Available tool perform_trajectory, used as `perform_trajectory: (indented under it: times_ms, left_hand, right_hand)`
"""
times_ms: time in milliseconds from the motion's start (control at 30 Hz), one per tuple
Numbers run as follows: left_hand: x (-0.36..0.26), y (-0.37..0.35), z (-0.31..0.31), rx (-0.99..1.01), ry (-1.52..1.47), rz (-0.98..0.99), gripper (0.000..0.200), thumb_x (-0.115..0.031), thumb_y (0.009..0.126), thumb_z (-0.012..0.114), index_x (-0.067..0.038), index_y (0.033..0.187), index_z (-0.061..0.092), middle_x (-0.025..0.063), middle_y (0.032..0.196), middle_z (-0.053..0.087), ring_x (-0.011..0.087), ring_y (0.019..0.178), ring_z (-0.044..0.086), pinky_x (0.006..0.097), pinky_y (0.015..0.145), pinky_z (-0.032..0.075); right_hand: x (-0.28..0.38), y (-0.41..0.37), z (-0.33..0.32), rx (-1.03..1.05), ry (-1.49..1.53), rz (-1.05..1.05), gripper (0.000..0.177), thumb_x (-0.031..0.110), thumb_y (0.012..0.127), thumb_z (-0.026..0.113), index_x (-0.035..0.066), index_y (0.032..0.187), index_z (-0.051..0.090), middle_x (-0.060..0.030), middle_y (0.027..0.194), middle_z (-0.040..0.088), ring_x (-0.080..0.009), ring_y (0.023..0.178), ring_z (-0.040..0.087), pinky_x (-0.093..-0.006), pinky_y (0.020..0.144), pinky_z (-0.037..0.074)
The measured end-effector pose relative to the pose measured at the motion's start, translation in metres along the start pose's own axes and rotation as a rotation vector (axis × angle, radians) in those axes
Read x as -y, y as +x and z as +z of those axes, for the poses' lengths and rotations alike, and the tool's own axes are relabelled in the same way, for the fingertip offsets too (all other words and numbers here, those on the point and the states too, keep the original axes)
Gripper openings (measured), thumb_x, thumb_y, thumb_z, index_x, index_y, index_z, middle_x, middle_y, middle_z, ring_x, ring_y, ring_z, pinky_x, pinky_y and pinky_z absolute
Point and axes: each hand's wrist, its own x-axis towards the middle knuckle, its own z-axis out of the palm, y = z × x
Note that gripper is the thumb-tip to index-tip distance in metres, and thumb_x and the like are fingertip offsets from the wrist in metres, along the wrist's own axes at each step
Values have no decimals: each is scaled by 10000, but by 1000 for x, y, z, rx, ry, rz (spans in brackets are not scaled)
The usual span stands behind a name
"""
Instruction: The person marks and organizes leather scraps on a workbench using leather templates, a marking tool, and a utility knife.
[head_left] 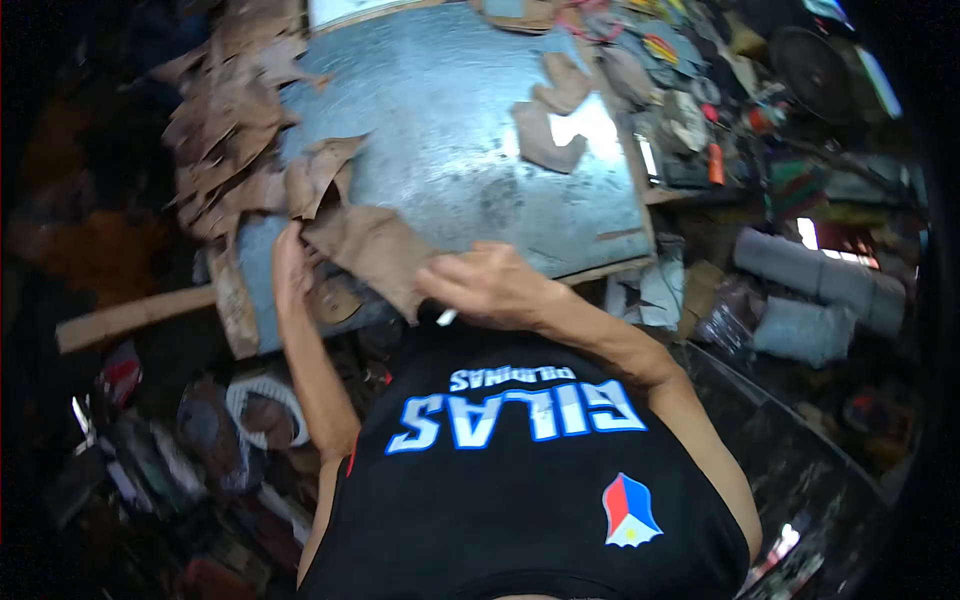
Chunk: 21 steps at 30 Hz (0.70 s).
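Left hand (pixel 290 268) touches brown leather piece (pixel 372 250) on metal tabletop (pixel 450 120); right hand (pixel 495 286) holds small white stick (pixel 447 317).

the head camera looks steeply down past the black shirt (pixel 520 480) onto the near metal worktop (pixel 450 120).

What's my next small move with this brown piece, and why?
Probably bring the right hand with its small white tool onto the brown piece: the left hand rests on its edge on the metal board, and the tool sits just off it.

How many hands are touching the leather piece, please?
2 on the leather piece: left hand at its left edge, right hand at its right corner, holding a white stick.
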Motion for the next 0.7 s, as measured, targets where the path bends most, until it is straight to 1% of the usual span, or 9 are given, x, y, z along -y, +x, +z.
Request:
perform_trajectory:
  times_ms: [67,100,200,267,367,500,567,633,700]
  left_hand:
    - [4,10,-15,-65,35,-24,389,-294,915,596,9,1159,579,127,1051,666,228,838,672,329,595,544]
    - [10,18,-21,-49,-122,-34,405,-324,926,579,4,1164,581,126,1069,660,236,847,666,347,597,540]
    - [3,18,-16,-87,-132,93,539,-469,949,503,-37,1271,515,137,1078,660,251,845,666,355,591,525]
    - [-3,24,-21,-164,-188,119,561,-481,953,480,-30,1286,505,140,1100,656,262,887,673,363,645,549]
    - [-32,11,-21,-18,-299,211,558,-459,967,437,-24,1312,491,152,1228,611,284,1023,658,383,803,568]
    - [-75,-25,-14,-27,-519,295,509,-441,992,398,-40,1271,542,133,1249,601,275,1132,595,418,948,493]
    - [-102,-44,9,-238,-431,577,506,-434,1000,378,-20,1182,604,127,1208,616,259,1077,609,407,953,485]
    - [-124,-48,33,-287,-317,793,501,-412,1006,374,-4,1253,528,115,1145,614,246,1030,600,401,922,481]
    - [-145,-29,50,-287,-72,1007,524,-413,1001,400,5,1315,435,128,1126,603,251,995,596,393,894,480]
  right_hand:
    - [1,-3,-5,-6,17,3,246,152,809,578,61,1036,568,-45,751,521,-197,605,598,-337,533,478]
    - [2,-4,-5,3,-4,12,279,139,798,585,61,1066,573,-43,764,533,-195,606,592,-329,540,466]
    - [6,-11,0,-25,42,10,330,121,766,616,57,1088,577,-44,783,554,-195,597,586,-334,541,455]
    - [12,-17,-5,-21,62,74,358,106,735,650,58,1084,581,-48,792,568,-200,587,575,-343,535,450]
    - [13,-27,-1,-21,88,105,364,104,737,676,60,1086,583,-51,740,551,-221,575,570,-347,525,450]
    - [16,-32,19,-158,273,195,290,44,783,658,46,1063,583,-83,669,548,-268,539,572,-398,507,459]
    - [18,-28,21,-292,435,345,117,6,841,612,27,951,578,-144,650,552,-319,530,570,-437,504,436]
    - [16,-23,18,-262,524,505,54,35,871,605,24,899,560,-154,647,538,-326,522,543,-430,502,414]
    - [13,-16,12,-227,616,743,220,133,949,570,14,779,497,-159,613,461,-289,497,458,-394,492,354]
